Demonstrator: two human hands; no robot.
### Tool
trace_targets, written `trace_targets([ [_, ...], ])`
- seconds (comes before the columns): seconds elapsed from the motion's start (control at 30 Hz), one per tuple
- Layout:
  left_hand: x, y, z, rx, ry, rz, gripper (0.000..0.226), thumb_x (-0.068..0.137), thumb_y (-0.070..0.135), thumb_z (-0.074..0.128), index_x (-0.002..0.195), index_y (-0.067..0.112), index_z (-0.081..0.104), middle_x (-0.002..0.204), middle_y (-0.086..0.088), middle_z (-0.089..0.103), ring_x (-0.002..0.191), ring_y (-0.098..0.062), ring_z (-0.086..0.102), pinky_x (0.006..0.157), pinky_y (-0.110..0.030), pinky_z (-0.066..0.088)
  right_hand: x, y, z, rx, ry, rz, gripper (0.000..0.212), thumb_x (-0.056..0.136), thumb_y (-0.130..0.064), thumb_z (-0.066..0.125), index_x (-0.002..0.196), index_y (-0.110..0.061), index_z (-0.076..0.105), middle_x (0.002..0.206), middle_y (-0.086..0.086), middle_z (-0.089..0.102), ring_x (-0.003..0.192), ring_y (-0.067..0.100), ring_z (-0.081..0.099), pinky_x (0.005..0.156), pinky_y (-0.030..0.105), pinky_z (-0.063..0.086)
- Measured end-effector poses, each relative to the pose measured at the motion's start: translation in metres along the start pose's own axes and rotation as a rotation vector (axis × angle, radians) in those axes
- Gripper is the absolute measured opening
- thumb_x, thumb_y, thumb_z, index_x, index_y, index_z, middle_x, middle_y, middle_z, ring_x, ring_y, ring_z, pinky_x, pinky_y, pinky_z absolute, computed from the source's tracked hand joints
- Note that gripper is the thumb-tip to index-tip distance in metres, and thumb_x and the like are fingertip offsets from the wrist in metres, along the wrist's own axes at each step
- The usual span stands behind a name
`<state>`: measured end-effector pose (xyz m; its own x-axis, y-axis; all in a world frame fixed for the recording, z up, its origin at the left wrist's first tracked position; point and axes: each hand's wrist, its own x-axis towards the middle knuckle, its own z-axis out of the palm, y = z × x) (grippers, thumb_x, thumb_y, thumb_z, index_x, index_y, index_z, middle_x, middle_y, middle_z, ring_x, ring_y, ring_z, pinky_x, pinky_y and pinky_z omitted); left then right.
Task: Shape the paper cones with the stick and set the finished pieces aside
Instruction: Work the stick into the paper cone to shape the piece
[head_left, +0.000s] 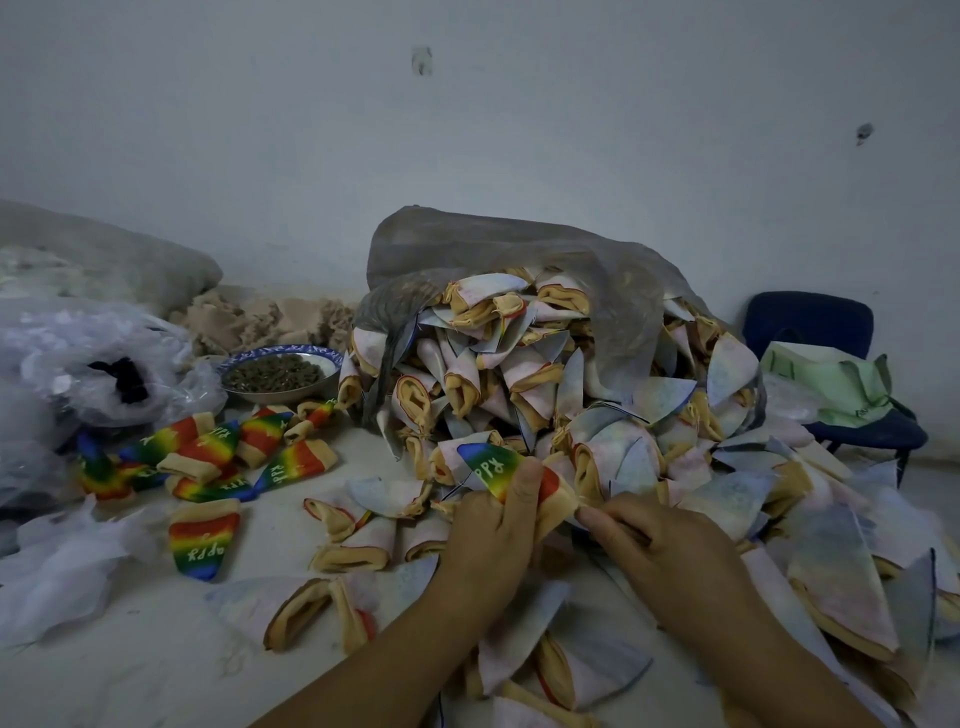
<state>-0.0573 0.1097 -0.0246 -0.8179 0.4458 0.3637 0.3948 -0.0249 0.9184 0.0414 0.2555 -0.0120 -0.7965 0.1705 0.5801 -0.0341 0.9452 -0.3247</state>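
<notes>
My left hand (493, 525) has its fingers curled round the rainbow cone (491, 467), just below the centre of the frame, and my right hand (660, 540) pinches at the cone's tan rim (558, 501). I can make out no stick.

I judge the cone light, soft and limp, more like cloth than card. A hard squeeze would crumple it, so I would hold it by the thicker rim and leave the tip free.

It runs blue through green and yellow to red, with white letters. Pale unshaped cones (545, 374) heap behind it at centre, and coloured finished pieces (218, 457) lie at middle left.
</notes>
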Motion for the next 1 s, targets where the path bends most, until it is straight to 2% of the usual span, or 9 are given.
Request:
trace_targets([
  [0.1,-0.001,-0.006,-0.001,0.023,-0.057,0.041,0.080,0.083,0.064,0.023,0.081,-0.006,0.064,0.073,-0.015,0.069,0.069,-0.019,0.065,0.067,-0.027,0.052,0.001,0.002,-0.002,0.002,0.003,-0.014,0.042,0.084,-0.065,0.031,0.067,-0.035,0.054,0.054,-0.010,0.052,0.050,0.005,0.049,0.049,0.025,0.040],
  [0.2,0.000,-0.002,0.001,-0.086,-0.038,0.042,0.054,0.095,0.063,0.034,0.086,0.021,0.067,0.079,0.009,0.072,0.073,0.005,0.064,0.069,-0.007,0.047,0.001,0.003,-0.005,0.040,0.015,-0.007,0.029,0.085,-0.062,0.034,0.064,-0.043,0.042,0.052,-0.009,0.049,0.053,0.008,0.051,0.048,0.019,0.035],
  [0.33,0.007,0.003,-0.003,-0.282,-0.020,-0.035,0.037,0.090,0.062,0.052,0.103,0.030,0.066,0.096,0.008,0.072,0.085,0.000,0.067,0.074,-0.018,0.052,0.001,0.004,-0.004,0.070,0.014,-0.002,0.035,0.083,-0.062,0.034,0.065,-0.036,0.047,0.053,-0.006,0.050,0.056,0.009,0.052,0.050,0.021,0.036],
  [0.47,0.010,0.006,-0.005,-0.323,-0.061,-0.087,0.045,0.077,0.057,0.053,0.096,0.018,0.067,0.080,0.007,0.074,0.077,-0.005,0.071,0.065,-0.016,0.053,0.000,0.009,-0.003,0.052,0.018,0.039,0.046,0.081,-0.064,0.032,0.069,-0.027,0.056,0.056,-0.004,0.054,0.058,0.009,0.053,0.050,0.024,0.038],
  [0.57,0.011,0.005,-0.004,-0.289,-0.005,-0.096,0.044,0.071,0.062,0.054,0.089,0.023,0.066,0.076,0.012,0.072,0.075,-0.004,0.069,0.069,-0.025,0.057,0.000,0.010,-0.002,0.023,0.020,0.049,0.043,0.082,-0.063,0.033,0.067,-0.027,0.053,0.054,-0.004,0.052,0.051,0.008,0.050,0.050,0.026,0.039],
  [0.8,0.014,0.003,-0.010,-0.280,0.248,-0.100,0.056,0.067,0.076,0.052,0.080,0.022,0.061,0.095,-0.025,0.065,0.092,-0.037,0.065,0.085,-0.056,0.054,0.000,0.007,-0.004,-0.016,0.005,0.067,0.053,0.082,-0.062,0.031,0.069,-0.018,0.058,0.055,0.002,0.055,0.049,0.010,0.050,0.050,0.036,0.043],
  [0.87,0.015,0.001,-0.011,-0.263,0.242,-0.091,0.061,0.066,0.076,0.050,0.078,0.017,0.060,0.090,-0.025,0.066,0.084,-0.030,0.067,0.081,-0.048,0.057,0.000,0.004,-0.004,-0.014,0.018,0.105,0.052,0.081,-0.063,0.030,0.068,-0.019,0.056,0.053,0.002,0.053,0.048,0.011,0.050,0.050,0.037,0.043],
  [0.93,0.015,0.002,-0.010,-0.210,0.195,-0.078,0.061,0.065,0.077,0.047,0.072,0.018,0.061,0.067,-0.004,0.066,0.064,-0.008,0.064,0.061,-0.027,0.055,0.001,0.002,-0.005,0.000,0.037,0.152,0.049,0.079,-0.065,0.029,0.066,-0.024,0.052,0.053,0.001,0.052,0.049,0.010,0.050,0.051,0.038,0.043],
  [1.0,0.015,0.005,-0.009,-0.205,0.121,-0.058,0.056,0.067,0.075,0.046,0.064,0.022,0.062,0.053,0.005,0.061,0.051,-0.002,0.058,0.050,-0.016,0.046,0.002,-0.002,-0.003,0.043,0.035,0.202,0.047,0.076,-0.067,0.028,0.065,-0.026,0.049,0.055,0.000,0.052,0.053,0.010,0.051,0.055,0.037,0.045],
])
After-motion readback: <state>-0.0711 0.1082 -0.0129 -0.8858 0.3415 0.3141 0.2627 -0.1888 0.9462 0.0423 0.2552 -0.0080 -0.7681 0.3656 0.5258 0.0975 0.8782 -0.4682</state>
